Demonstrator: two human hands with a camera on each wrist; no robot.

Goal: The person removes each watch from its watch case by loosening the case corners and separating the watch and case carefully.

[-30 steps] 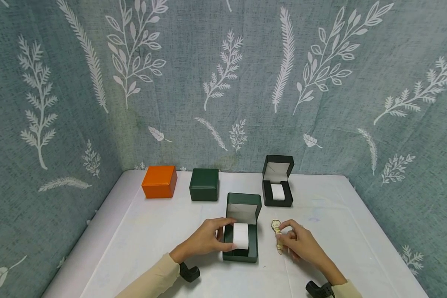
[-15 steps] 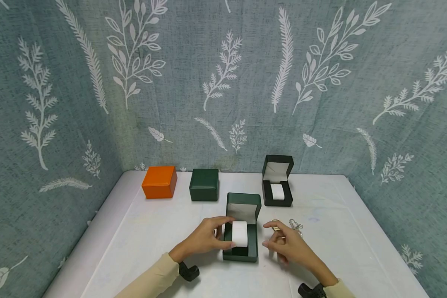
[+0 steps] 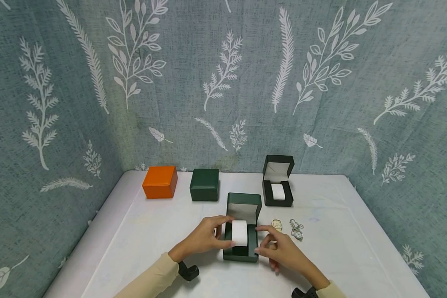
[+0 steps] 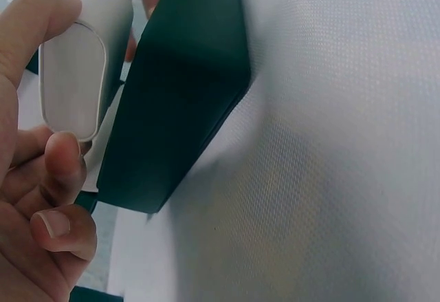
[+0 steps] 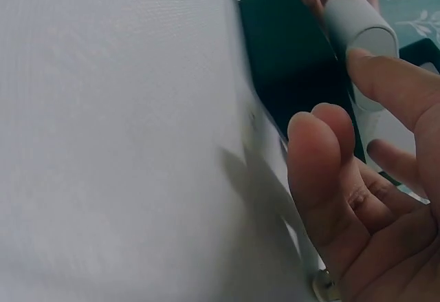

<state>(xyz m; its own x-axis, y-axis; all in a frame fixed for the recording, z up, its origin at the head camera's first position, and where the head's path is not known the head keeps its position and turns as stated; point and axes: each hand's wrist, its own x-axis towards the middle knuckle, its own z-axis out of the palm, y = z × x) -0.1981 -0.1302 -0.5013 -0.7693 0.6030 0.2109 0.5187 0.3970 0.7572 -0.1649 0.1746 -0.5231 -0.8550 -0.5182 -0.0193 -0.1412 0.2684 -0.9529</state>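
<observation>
A green watch box stands with its lid up on the table. My left hand pinches the white watch cushion between thumb and fingers; in the left wrist view the cushion sits raised above the rim of the box. At the box's right side is my right hand, its thumb and forefinger apart at the rim and nothing between them. Behind that hand, a gold watch is partly hidden. To its right lies a silver watch.
Along the back of the white table stand a closed orange box and a closed green box. A black box at back right has its lid up and a white cushion inside. Patterned cloth hangs behind.
My right hand has let go of the gold watch, leaving it on the table, and moved left to the green box. The cushion in my left hand has risen slightly.
</observation>
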